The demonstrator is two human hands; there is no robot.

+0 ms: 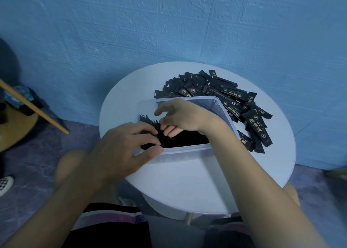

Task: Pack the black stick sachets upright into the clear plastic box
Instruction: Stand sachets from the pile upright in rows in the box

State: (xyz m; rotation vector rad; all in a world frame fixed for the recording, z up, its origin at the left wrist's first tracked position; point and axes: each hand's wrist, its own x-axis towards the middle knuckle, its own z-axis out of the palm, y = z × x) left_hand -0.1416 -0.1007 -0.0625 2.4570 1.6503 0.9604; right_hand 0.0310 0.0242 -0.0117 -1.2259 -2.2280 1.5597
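Note:
A clear plastic box (187,154) stands on the round white table (272,172), tilted toward me. A row of black stick sachets (187,138) stands upright inside it. My left hand (122,150) rests at the box's left end, its fingers pinching the leftmost upright sachets. My right hand (184,116) reaches down into the box from above, fingers curled onto the tops of the sachets. A loose pile of black sachets (234,101) with gold print lies on the table behind and to the right of the box.
A blue textured wall rises right behind the table. At the left stands a wooden stick (33,107) leaning over a round wooden stool (16,127). A shoe (5,184) lies on the purple floor at the left edge.

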